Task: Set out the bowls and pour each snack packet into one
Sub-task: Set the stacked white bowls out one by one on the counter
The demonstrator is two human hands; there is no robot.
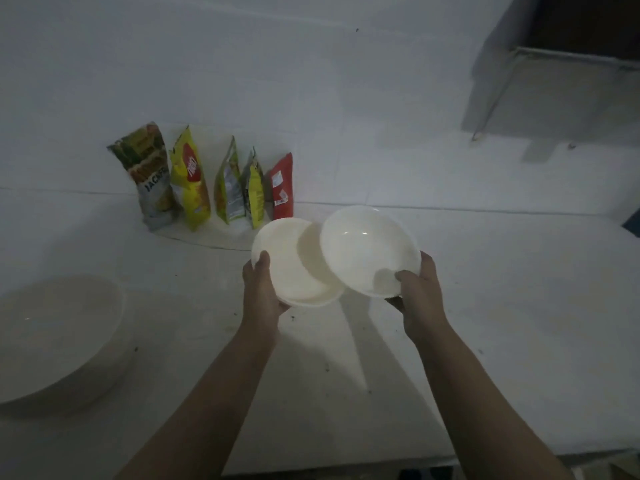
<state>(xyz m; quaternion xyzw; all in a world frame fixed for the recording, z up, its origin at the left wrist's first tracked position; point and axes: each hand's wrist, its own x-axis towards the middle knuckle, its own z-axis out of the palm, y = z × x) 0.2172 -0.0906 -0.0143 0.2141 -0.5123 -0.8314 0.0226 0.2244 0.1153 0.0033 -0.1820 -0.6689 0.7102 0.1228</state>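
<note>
My left hand (260,289) grips the near rim of a small stack of white bowls (287,261), thumb on top, held above the white counter. My right hand (417,292) pinches the near rim of a single white bowl (367,249), tilted and overlapping the stack's right edge. Behind them several snack packets stand in a row against the wall: a grey-green one (152,178), a yellow one (190,178), a green-silver one (228,185), a yellow-black one (255,188) and a red one (282,187).
Another white bowl (55,337) sits on the counter (502,306) at the near left. A dark wall shelf with a metal frame (554,64) hangs at the upper right. The counter's front edge (346,465) runs along the bottom.
</note>
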